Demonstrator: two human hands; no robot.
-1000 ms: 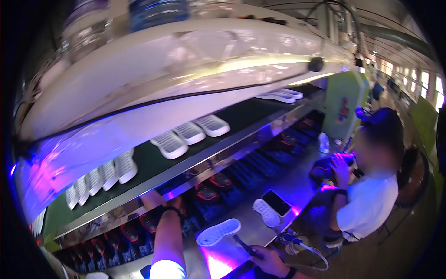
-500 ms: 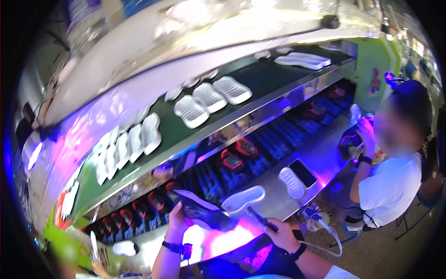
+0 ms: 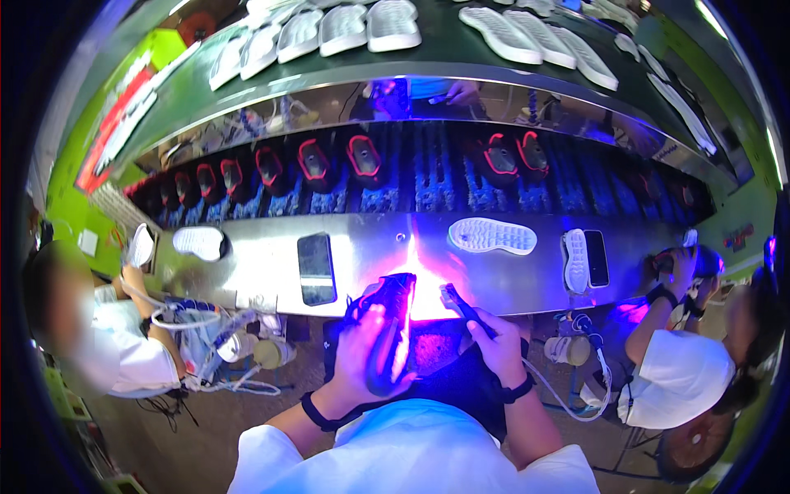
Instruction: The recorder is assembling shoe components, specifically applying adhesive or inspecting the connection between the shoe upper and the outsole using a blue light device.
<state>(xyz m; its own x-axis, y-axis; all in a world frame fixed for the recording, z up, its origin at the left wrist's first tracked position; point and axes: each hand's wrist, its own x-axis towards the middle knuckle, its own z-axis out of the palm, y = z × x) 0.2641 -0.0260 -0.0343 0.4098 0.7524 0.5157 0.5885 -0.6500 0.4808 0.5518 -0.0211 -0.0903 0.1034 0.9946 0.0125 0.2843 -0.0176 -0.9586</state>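
My left hand (image 3: pixel 362 350) grips a black shoe upper with red trim (image 3: pixel 388 325), held over my lap at the edge of the steel bench (image 3: pixel 370 255). My right hand (image 3: pixel 494 342) holds a thin dark brush (image 3: pixel 461 303) whose tip points toward the shoe. A purple light glows between the two hands. A white sole (image 3: pixel 492 236) lies on the bench just beyond my right hand.
A dark phone (image 3: pixel 316 267) lies flat on the bench. Black and red shoes (image 3: pixel 362 156) ride the blue lower conveyor, white soles (image 3: pixel 346 26) the green upper belt. Seated people work at my left (image 3: pixel 99 346) and right (image 3: pixel 691 362).
My view has tipped down to the bench. The shoe has come from the bench down to my lap, and my right hand with the brush has drawn up beside it.
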